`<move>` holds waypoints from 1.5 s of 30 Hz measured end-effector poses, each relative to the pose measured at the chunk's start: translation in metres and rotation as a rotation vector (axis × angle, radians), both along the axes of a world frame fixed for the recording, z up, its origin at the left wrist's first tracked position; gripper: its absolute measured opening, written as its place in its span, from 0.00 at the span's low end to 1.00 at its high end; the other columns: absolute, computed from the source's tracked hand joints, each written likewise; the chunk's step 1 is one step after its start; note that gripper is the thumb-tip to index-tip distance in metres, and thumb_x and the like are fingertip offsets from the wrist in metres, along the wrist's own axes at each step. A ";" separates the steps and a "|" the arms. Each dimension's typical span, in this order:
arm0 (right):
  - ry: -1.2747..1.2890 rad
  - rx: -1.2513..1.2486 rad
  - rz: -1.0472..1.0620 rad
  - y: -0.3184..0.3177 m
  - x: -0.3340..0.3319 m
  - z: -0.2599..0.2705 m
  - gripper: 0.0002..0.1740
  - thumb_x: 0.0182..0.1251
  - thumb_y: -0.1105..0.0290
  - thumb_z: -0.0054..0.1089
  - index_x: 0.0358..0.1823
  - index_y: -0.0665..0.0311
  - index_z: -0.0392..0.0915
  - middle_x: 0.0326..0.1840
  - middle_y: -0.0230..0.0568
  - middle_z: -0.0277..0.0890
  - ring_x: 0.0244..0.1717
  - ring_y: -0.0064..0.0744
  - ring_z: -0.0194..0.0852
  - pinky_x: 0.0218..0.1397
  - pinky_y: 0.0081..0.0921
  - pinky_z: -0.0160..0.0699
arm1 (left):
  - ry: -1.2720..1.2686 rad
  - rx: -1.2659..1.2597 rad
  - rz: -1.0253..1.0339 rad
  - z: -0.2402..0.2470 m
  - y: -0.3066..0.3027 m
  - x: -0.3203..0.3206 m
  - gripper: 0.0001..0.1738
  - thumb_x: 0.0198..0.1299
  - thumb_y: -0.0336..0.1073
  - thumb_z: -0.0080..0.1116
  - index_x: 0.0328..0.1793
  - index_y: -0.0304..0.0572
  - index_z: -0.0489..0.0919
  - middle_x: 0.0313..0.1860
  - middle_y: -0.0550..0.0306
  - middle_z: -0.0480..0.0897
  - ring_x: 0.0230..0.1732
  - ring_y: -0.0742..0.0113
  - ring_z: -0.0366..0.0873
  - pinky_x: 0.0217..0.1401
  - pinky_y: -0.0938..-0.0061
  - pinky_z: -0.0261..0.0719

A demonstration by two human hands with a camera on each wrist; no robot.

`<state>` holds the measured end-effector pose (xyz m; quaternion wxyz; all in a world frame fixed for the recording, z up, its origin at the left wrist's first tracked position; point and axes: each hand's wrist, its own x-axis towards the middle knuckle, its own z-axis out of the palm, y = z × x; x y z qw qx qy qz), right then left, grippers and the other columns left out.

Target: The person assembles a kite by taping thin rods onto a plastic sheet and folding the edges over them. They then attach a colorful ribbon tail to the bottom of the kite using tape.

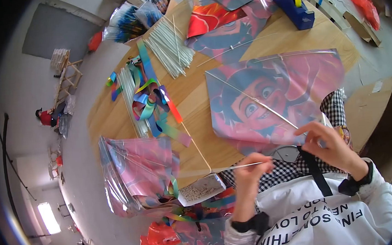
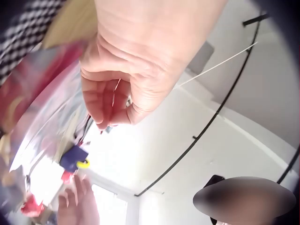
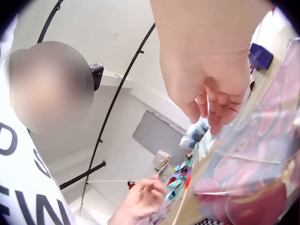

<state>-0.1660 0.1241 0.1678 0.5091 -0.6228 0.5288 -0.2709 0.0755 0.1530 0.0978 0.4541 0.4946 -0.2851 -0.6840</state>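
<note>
In the head view my left hand (image 1: 254,175) pinches a thin white rod (image 1: 241,166) between thumb and fingertips, and the rod reaches out to the left past the table edge. The left wrist view shows the same pinch, with the rod (image 2: 220,64) sticking out behind the hand. My right hand (image 1: 329,146) hovers by the near edge of a kite (image 1: 258,90) printed with a cartoon face, its fingers loosely bent and holding nothing. A white spar (image 1: 271,108) runs diagonally across that kite, its lower end near the right fingertips. In the right wrist view, the kite film (image 3: 253,150) lies beside the hand.
Bundles of white rods (image 1: 169,46) and rainbow ribbons (image 1: 146,103) lie on the round wooden table (image 1: 195,118). A blue tape dispenser (image 1: 294,11) stands at the far side. More kite sheets (image 1: 139,166) and a white box of small pieces (image 1: 202,189) are at the near left.
</note>
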 end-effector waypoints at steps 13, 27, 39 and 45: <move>-0.144 0.164 -0.078 0.003 -0.031 -0.032 0.06 0.69 0.77 0.59 0.45 0.70 0.75 0.32 0.43 0.81 0.32 0.32 0.82 0.37 0.26 0.79 | 0.259 0.369 -0.640 -0.034 -0.011 -0.122 0.10 0.56 0.34 0.70 0.37 0.35 0.82 0.29 0.60 0.83 0.27 0.72 0.81 0.30 0.78 0.80; 0.312 -0.204 -0.056 -0.034 -0.059 -0.109 0.06 0.62 0.78 0.59 0.40 0.68 0.75 0.37 0.47 0.75 0.38 0.48 0.80 0.41 0.37 0.79 | -1.197 -0.890 0.000 -0.090 -0.171 -0.066 0.23 0.64 0.30 0.57 0.66 0.36 0.72 0.66 0.40 0.72 0.68 0.42 0.69 0.68 0.54 0.70; 0.312 -0.112 -0.094 -0.022 -0.056 -0.110 0.10 0.61 0.77 0.60 0.41 0.69 0.70 0.37 0.53 0.76 0.37 0.51 0.81 0.39 0.38 0.78 | -1.284 -0.929 -0.025 -0.106 -0.171 -0.065 0.18 0.65 0.33 0.56 0.59 0.33 0.77 0.66 0.44 0.74 0.69 0.46 0.71 0.70 0.55 0.70; 0.368 -0.128 -0.068 -0.021 -0.054 -0.113 0.10 0.61 0.75 0.60 0.42 0.66 0.71 0.36 0.50 0.78 0.37 0.50 0.81 0.38 0.38 0.78 | -1.291 -0.907 -0.008 -0.107 -0.170 -0.066 0.18 0.65 0.35 0.58 0.58 0.34 0.78 0.65 0.44 0.75 0.69 0.45 0.70 0.70 0.55 0.71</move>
